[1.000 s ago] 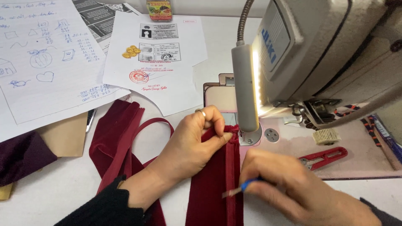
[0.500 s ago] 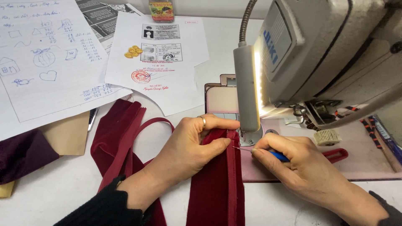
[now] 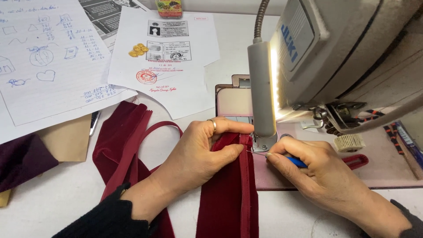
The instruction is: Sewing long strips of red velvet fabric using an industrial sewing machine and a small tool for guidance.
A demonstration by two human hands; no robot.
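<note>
Your left hand's grip point(image 3: 198, 154) is clamped on the dark red velvet strip point(image 3: 229, 194) at the presser foot point(image 3: 260, 145); your right hand point(image 3: 317, 172), at three o'clock, pinches a blue-handled tool point(image 3: 296, 161) to the seam. Stitching looks barely begun: most of the strip lies unsewn toward six o'clock.

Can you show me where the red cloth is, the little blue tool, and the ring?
red cloth point(image 3: 229, 194): head view, on the strip below the hands.
blue tool point(image 3: 296, 161): head view, on its blue handle.
ring point(image 3: 213, 124): head view, on the band.
</note>
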